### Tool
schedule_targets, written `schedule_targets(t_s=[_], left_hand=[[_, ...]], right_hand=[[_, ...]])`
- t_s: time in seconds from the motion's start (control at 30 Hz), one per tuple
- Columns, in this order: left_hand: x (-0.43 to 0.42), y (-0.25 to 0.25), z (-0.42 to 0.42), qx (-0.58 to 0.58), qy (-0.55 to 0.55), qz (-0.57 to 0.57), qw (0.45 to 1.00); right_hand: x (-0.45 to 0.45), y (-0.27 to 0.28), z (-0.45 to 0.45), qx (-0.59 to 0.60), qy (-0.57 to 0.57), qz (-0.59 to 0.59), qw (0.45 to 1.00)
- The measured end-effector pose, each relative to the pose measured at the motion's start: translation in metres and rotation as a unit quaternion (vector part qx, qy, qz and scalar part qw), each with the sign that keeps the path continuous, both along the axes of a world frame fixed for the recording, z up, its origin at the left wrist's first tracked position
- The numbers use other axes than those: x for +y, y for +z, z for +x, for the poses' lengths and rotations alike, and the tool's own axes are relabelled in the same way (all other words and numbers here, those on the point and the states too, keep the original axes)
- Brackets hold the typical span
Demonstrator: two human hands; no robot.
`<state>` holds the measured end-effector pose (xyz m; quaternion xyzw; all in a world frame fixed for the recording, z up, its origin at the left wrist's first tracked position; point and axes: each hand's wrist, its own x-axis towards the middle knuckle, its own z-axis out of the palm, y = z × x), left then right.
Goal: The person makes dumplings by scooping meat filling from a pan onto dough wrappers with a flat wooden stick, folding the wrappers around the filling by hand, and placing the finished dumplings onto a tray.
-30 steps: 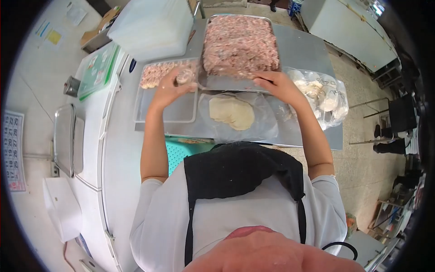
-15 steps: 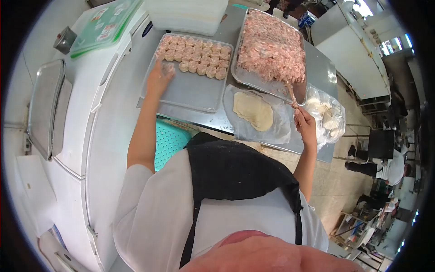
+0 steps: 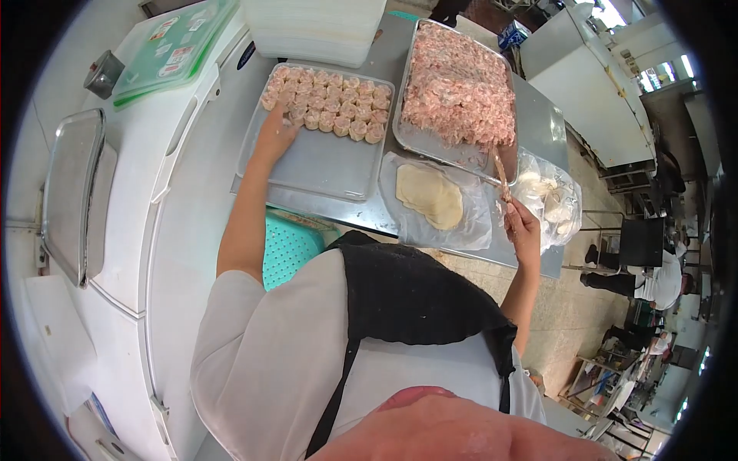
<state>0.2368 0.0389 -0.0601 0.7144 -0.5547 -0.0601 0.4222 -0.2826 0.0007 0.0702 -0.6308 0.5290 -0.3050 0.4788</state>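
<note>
My left hand (image 3: 276, 135) reaches over the metal tray (image 3: 332, 165), its fingers and thumb around a small open-topped dumpling (image 3: 297, 114) at the left end of the nearest row. Rows of similar meat-topped dumplings (image 3: 333, 98) fill the far part of this tray. My right hand (image 3: 523, 229) grips a narrow stick-like spreader (image 3: 501, 173) smeared with meat. The spreader's far end is at the near right corner of a deep tray (image 3: 438, 142) heaped with minced meat filling (image 3: 460, 84). Between my hands, a stack of round dough wrappers (image 3: 430, 196) lies on a plastic sheet.
A clear plastic bag (image 3: 550, 201) with pale dough pieces sits at the table's right. Stacked white containers (image 3: 314, 31) stand behind the dumpling tray. A white freezer (image 3: 184, 169) runs along my left. Under the table edge is a turquoise perforated basket (image 3: 290, 250). People are in the background right.
My left hand has shifted inward, with a dumpling now visible by its fingers at the row's left end. My right hand keeps holding the spreader near the meat tray's corner. The view has tilted slightly.
</note>
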Motion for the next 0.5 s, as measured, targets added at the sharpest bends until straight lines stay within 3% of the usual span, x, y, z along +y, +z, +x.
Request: schedule_targets(t_s=[0.1,0.17,0.4,0.5], left_hand=[[0.006,-0.017,0.009,0.011,0.030,0.028,0.999],[0.005,-0.027,0.011,-0.111,0.048,0.013,0.993],[0.004,0.020,-0.030,-0.216,0.056,0.063,0.973],[-0.004,0.004,-0.023,-0.253,0.050,0.120,0.959]], right_hand=[[-0.005,-0.002,-0.009,0.001,-0.037,0.013,0.999],[-0.014,-0.002,-0.016,-0.007,-0.001,-0.011,1.000],[-0.059,0.000,-0.041,0.011,0.078,0.000,0.997],[-0.082,-0.005,-0.053,0.142,0.136,-0.108,0.975]])
